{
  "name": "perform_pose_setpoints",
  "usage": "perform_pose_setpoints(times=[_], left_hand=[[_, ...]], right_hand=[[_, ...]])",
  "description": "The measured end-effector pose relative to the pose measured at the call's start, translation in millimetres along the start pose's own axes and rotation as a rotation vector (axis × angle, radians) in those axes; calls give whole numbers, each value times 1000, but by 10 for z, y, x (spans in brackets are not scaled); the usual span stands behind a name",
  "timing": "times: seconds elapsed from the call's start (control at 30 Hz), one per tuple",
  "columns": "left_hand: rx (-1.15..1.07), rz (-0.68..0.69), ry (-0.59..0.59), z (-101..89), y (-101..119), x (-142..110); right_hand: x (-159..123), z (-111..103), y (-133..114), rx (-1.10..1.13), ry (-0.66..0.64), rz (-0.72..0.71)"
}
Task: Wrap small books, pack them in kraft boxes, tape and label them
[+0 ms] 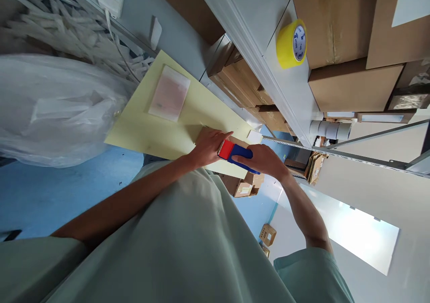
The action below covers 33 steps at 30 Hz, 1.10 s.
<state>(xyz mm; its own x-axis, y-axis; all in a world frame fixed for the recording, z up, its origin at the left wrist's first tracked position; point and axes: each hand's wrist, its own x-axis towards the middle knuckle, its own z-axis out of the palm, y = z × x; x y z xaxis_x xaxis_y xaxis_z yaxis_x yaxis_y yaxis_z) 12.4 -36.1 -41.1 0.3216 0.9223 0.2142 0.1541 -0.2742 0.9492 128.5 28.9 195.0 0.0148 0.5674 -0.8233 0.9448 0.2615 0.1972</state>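
Visibly, the hand tool (237, 153) has a dark blue body and a bright red end. The right hand (262, 160) curls around the blue body; the left hand (208, 147) lies back upward, its grip undeterminable. The tool sits between both hands, red end beside the left, over a pale yellow board (134, 120).

Dispenser (240, 152) over the mat (134, 121) — tape roll (284, 48) on the shelf (287, 86), beside cartons (356, 88).

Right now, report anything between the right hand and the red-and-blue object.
Nothing visible: the right hand grips the red-and-blue object by its blue part. The left hand is near its red end.
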Motion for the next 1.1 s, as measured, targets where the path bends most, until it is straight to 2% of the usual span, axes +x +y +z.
perform_pose_setpoints(times=[0.2,0.53,0.73,0.93,1.1], left_hand=[[104,-104,-22,104,-145,-1],[161,-94,-104,90,-116,16],[253,-93,-128,72,-77,49],[324,-98,-156,44,-60,-25],[437,-160,-171,126,95,-106]], right_hand=[[23,72,94,-34,6,27],[221,338,615,94,-66,37],[466,544,864,132,-83,-26],[719,750,950,136,-65,-85],[838,890,994,159,-22,-145]])
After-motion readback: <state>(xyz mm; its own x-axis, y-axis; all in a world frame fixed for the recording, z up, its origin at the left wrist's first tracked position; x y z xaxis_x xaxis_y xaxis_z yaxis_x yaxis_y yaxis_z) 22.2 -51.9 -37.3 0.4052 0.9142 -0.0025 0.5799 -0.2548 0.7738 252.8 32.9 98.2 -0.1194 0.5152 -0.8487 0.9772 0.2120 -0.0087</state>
